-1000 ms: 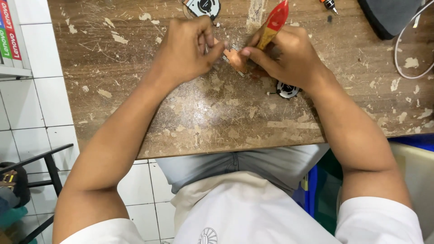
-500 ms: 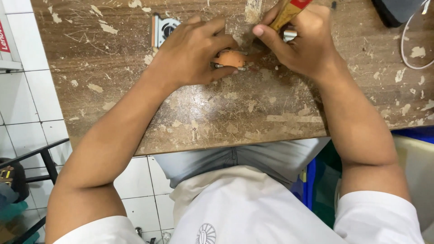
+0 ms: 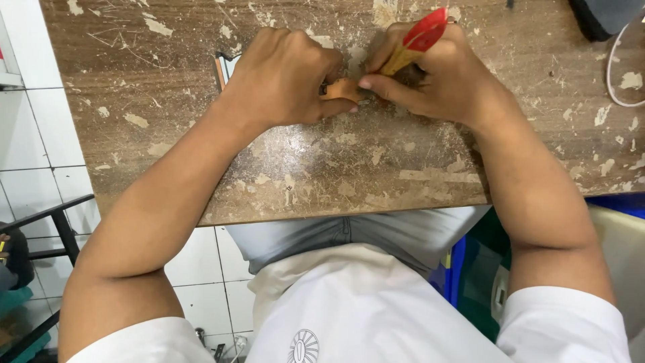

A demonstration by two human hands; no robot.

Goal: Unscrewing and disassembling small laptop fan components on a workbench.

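Orange, small and half hidden, the part [image 3: 341, 89] sits pinched in the left hand [image 3: 285, 77] on the worn wooden table [image 3: 322, 168]. The right hand [image 3: 437, 74] clenches a red-handled tool [image 3: 413, 46], seemingly a screwdriver; a slipping tip could jab the fingers.

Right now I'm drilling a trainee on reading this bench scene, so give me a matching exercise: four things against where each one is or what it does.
Things:
1. left hand
2. right hand
3. white cable
4. worn wooden table

Places or states:
A. lies at the table's right edge
B. grips a red-handled tool
C. pinches a small orange piece
D. scratched, flaking top

Pairs: 1-C, 2-B, 3-A, 4-D
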